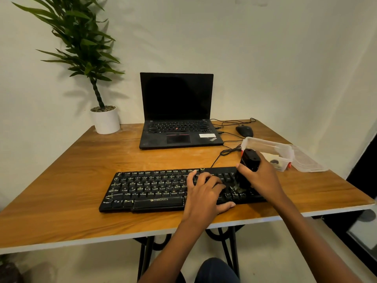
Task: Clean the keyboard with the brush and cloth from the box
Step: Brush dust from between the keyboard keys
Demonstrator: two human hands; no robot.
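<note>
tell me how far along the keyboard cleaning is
Done: the box is open, its lid beside it. In hand: the right hand grips the brush, bristles down on the right end of the keyboard, while the left hand rests on the keys. Left: the remaining keys, then the cloth; something pale lies in the box, possibly it.

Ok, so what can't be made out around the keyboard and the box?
- Head view: the bristle end of the brush is dark and blurred against the keyboard; contact is unclear.
- Head view: contents of the clear box sit behind its cloudy wall and the right hand; what they are is unclear.
- Head view: the left hand covers the keyboard section beneath it.
</note>
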